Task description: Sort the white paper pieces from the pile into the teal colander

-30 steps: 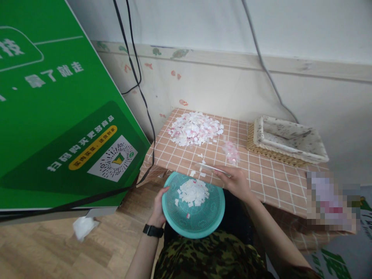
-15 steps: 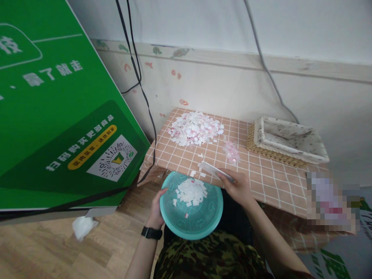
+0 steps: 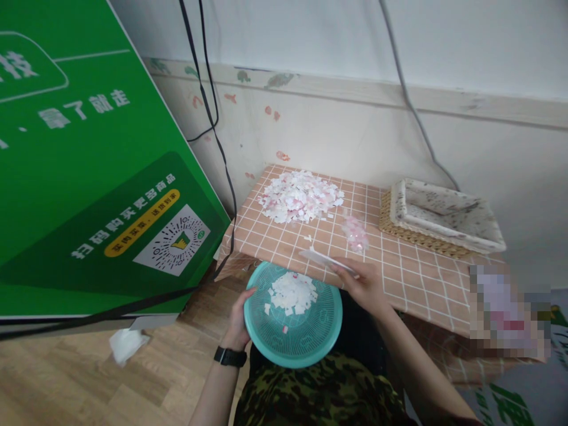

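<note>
My left hand (image 3: 239, 319) is closed on the left rim of a turquoise plastic colander (image 3: 295, 349), held tilted below the table's front edge. Inside the colander lies a heap of small white paper scraps (image 3: 293, 293). My right hand (image 3: 361, 284) grips a flat white card (image 3: 326, 258), its far end low over the tabletop near the edge. Just beyond the card is a small scrap (image 3: 307, 238). Farther back sits a large pile of white and pinkish scraps (image 3: 299, 196). A smaller clump of pink, shiny pieces (image 3: 355, 232) rests to its right.
The table (image 3: 412, 284) has a brown checked cloth and stands against the wall. A cloth-lined wicker basket (image 3: 444, 219) is at its back right. On the left are a green printed panel (image 3: 146, 177) and a hanging black cable (image 3: 222, 148). A white bag (image 3: 126, 345) lies on the floor.
The card has shifted slightly left, toward the table edge. A few white scraps that lay at that edge are no longer visible there. My left hand and the colander have barely moved.
</note>
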The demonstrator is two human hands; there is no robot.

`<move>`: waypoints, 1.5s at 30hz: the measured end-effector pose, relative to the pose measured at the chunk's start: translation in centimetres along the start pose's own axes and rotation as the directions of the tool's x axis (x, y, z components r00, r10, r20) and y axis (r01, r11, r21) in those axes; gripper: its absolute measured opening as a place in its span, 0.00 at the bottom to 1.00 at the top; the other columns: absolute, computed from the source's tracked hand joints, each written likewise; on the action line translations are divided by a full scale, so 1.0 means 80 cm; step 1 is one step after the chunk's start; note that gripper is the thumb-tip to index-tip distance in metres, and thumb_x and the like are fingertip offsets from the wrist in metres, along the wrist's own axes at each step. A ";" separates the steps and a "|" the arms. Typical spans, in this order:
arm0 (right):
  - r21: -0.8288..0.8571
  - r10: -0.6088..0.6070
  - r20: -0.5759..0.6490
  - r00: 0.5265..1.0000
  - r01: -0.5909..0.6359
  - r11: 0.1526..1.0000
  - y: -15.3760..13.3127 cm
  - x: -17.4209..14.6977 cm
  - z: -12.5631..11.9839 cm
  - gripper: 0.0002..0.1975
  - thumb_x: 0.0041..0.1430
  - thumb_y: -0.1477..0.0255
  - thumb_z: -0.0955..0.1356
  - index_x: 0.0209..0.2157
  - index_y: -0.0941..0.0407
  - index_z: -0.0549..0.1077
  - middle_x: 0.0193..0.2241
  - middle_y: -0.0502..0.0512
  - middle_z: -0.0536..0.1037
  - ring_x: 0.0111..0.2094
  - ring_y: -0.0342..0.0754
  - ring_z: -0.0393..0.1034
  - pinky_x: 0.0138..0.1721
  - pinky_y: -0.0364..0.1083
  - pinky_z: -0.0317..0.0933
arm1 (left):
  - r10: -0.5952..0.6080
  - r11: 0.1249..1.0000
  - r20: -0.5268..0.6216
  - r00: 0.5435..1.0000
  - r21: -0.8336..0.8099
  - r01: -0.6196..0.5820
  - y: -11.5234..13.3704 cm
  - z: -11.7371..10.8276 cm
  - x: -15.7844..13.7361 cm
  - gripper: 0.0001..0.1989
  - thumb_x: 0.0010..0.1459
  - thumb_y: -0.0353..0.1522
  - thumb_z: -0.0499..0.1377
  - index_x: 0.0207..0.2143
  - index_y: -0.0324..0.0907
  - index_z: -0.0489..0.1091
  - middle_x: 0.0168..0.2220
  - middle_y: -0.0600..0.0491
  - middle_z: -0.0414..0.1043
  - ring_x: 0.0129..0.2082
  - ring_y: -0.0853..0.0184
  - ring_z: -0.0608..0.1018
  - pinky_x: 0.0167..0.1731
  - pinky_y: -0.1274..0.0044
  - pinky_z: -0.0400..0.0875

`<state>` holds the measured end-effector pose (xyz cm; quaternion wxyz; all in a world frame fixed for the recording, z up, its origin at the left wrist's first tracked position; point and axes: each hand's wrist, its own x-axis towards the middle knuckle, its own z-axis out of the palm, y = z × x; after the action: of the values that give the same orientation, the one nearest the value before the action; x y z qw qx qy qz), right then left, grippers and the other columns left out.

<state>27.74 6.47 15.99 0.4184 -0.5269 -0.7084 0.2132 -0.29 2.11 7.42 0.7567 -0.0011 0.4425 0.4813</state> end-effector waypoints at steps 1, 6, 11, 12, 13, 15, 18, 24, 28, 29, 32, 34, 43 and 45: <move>-0.037 0.025 -0.078 0.997 -0.028 0.999 0.009 0.008 -0.003 0.10 0.56 0.66 0.66 0.38 0.50 0.77 0.36 0.52 0.79 0.34 0.51 0.75 0.34 0.48 0.70 | 0.000 1.000 -0.005 1.000 -0.003 0.000 -0.001 -0.001 0.001 0.11 0.51 0.32 0.58 0.33 0.33 0.75 0.29 0.44 0.79 0.28 0.59 0.79 0.34 0.69 0.73; -0.179 -0.021 -0.097 0.995 0.003 0.984 0.041 0.044 -0.003 0.12 0.57 0.65 0.65 0.40 0.51 0.76 0.37 0.54 0.79 0.36 0.52 0.75 0.37 0.50 0.69 | -0.006 0.999 0.025 1.000 -0.036 0.007 -0.003 -0.003 0.004 0.12 0.51 0.32 0.58 0.35 0.33 0.75 0.29 0.45 0.79 0.29 0.59 0.79 0.36 0.68 0.72; -0.137 -0.075 0.050 0.996 0.082 0.987 0.035 0.043 0.011 0.12 0.59 0.68 0.63 0.43 0.49 0.75 0.40 0.51 0.78 0.38 0.50 0.74 0.40 0.49 0.68 | 0.001 1.000 0.024 1.000 -0.030 0.000 -0.002 0.000 0.002 0.12 0.51 0.33 0.59 0.34 0.33 0.75 0.30 0.44 0.79 0.29 0.59 0.79 0.35 0.69 0.72; -0.126 -0.078 0.066 0.995 0.086 0.988 0.031 0.038 0.012 0.13 0.59 0.69 0.63 0.44 0.49 0.74 0.40 0.51 0.78 0.39 0.50 0.74 0.41 0.49 0.68 | 0.002 1.000 0.019 1.000 -0.026 -0.001 -0.002 0.000 0.002 0.12 0.51 0.33 0.59 0.34 0.33 0.75 0.30 0.44 0.79 0.28 0.59 0.79 0.35 0.69 0.72; -0.116 -0.079 0.085 0.993 0.089 0.989 0.028 0.033 0.012 0.13 0.60 0.69 0.63 0.44 0.49 0.74 0.41 0.51 0.78 0.40 0.49 0.74 0.42 0.49 0.68 | 0.005 1.000 0.015 1.000 -0.024 -0.004 -0.002 0.000 0.002 0.12 0.51 0.33 0.59 0.34 0.33 0.75 0.30 0.44 0.79 0.29 0.59 0.79 0.35 0.69 0.73; -0.090 -0.080 0.124 0.989 0.091 0.992 0.020 0.022 0.010 0.14 0.60 0.70 0.63 0.46 0.49 0.73 0.42 0.51 0.77 0.42 0.49 0.73 0.44 0.49 0.67 | 0.012 1.000 0.008 1.000 -0.021 -0.012 -0.002 0.000 0.002 0.12 0.50 0.33 0.59 0.34 0.33 0.75 0.30 0.44 0.79 0.28 0.59 0.79 0.34 0.69 0.73; -0.051 -0.120 0.171 0.978 0.130 0.990 0.006 0.005 0.009 0.15 0.60 0.72 0.62 0.47 0.49 0.72 0.42 0.51 0.77 0.42 0.49 0.73 0.43 0.49 0.68 | 0.016 1.000 -0.004 1.000 -0.022 -0.016 -0.002 -0.001 0.003 0.11 0.50 0.32 0.59 0.33 0.34 0.75 0.28 0.46 0.79 0.27 0.60 0.79 0.33 0.69 0.73; 0.053 -0.229 0.249 0.941 0.223 0.973 -0.018 -0.018 0.012 0.17 0.59 0.74 0.63 0.49 0.48 0.71 0.43 0.51 0.77 0.42 0.48 0.73 0.42 0.47 0.69 | 0.025 0.999 -0.016 1.000 -0.020 -0.025 -0.002 -0.001 0.003 0.09 0.49 0.32 0.60 0.31 0.35 0.75 0.26 0.47 0.78 0.26 0.61 0.78 0.31 0.71 0.73; -0.016 -0.156 0.130 0.979 0.159 0.987 -0.014 -0.008 0.014 0.14 0.59 0.71 0.63 0.45 0.48 0.73 0.39 0.51 0.79 0.38 0.49 0.75 0.39 0.48 0.70 | 0.025 1.000 -0.026 0.999 -0.017 -0.026 -0.002 0.004 -0.001 0.09 0.49 0.31 0.59 0.31 0.34 0.75 0.27 0.46 0.78 0.26 0.61 0.78 0.31 0.71 0.73; -0.050 -0.120 0.060 0.991 0.123 0.991 -0.010 -0.001 0.016 0.13 0.59 0.70 0.63 0.44 0.48 0.74 0.38 0.51 0.79 0.38 0.49 0.75 0.39 0.48 0.69 | 0.028 0.999 -0.028 0.999 -0.019 -0.029 -0.002 0.006 -0.001 0.09 0.49 0.31 0.59 0.31 0.34 0.75 0.27 0.46 0.78 0.26 0.61 0.78 0.31 0.71 0.73; -0.161 -0.017 -0.126 0.992 -0.004 0.987 0.003 0.025 0.025 0.12 0.58 0.67 0.64 0.41 0.50 0.76 0.37 0.53 0.79 0.37 0.52 0.75 0.38 0.49 0.69 | 0.033 0.999 -0.018 0.999 -0.026 -0.033 -0.006 0.006 0.000 0.09 0.49 0.31 0.59 0.30 0.34 0.75 0.26 0.46 0.78 0.26 0.61 0.78 0.32 0.71 0.72; -0.238 0.018 -0.195 0.981 -0.065 0.969 0.011 0.044 0.033 0.13 0.58 0.65 0.63 0.40 0.51 0.76 0.36 0.54 0.79 0.34 0.53 0.75 0.35 0.49 0.68 | 0.018 1.000 -0.009 1.000 -0.023 -0.019 -0.012 0.001 0.004 0.10 0.49 0.32 0.59 0.30 0.33 0.75 0.26 0.46 0.78 0.25 0.61 0.78 0.31 0.71 0.72; -0.265 0.006 -0.208 0.978 -0.062 0.962 0.033 0.107 0.053 0.16 0.58 0.63 0.62 0.41 0.55 0.76 0.35 0.58 0.79 0.33 0.53 0.75 0.34 0.50 0.67 | 0.021 0.999 -0.082 0.996 -0.041 -0.025 -0.052 -0.024 0.024 0.09 0.45 0.35 0.62 0.27 0.36 0.75 0.24 0.48 0.77 0.23 0.59 0.77 0.29 0.69 0.70; -0.217 -0.017 -0.173 0.985 -0.021 0.976 0.038 0.117 0.051 0.15 0.58 0.63 0.63 0.40 0.54 0.76 0.36 0.56 0.79 0.34 0.53 0.75 0.36 0.50 0.67 | 0.036 0.998 -0.083 0.996 -0.043 -0.040 -0.054 -0.024 0.027 0.10 0.44 0.35 0.62 0.27 0.36 0.75 0.24 0.47 0.77 0.23 0.59 0.77 0.29 0.69 0.71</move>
<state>25.24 16.77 14.91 0.4179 -0.5871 -0.6877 0.0877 1.89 0.48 2.96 0.7283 -0.0293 0.4626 0.5048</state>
